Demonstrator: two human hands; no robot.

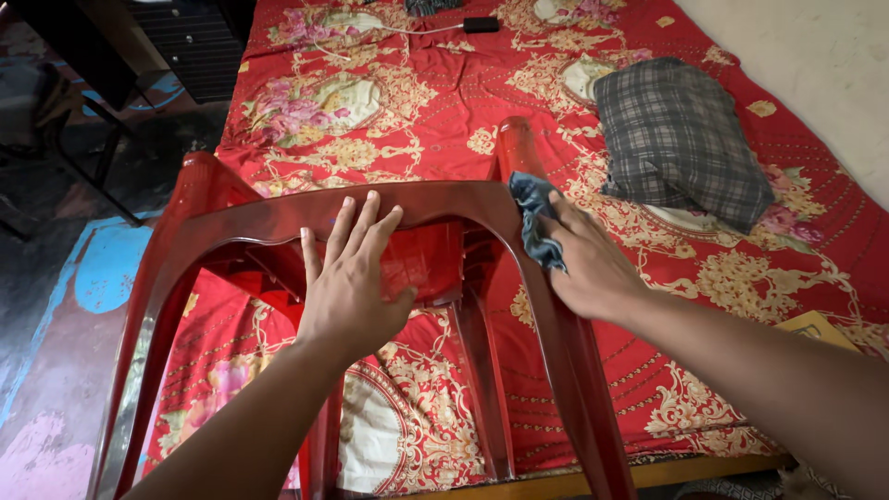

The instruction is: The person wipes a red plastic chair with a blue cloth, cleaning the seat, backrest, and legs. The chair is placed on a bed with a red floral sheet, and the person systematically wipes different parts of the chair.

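Observation:
A dark red plastic chair (213, 231) lies tipped with its legs pointing toward me, resting against a bed. My left hand (350, 278) lies flat, fingers spread, on the curved underside rail between the legs. My right hand (588, 264) presses a small blue-grey cloth (535, 222) against the chair's right leg (556, 324), near the corner where the leg meets the rail.
The bed carries a red floral sheet (417, 102) with gold patterns. A grey checked pillow (681, 139) lies at the right. A black charger with a white cable (480, 25) sits at the far end. Dark furniture (185, 46) and a painted floor (102, 268) are at left.

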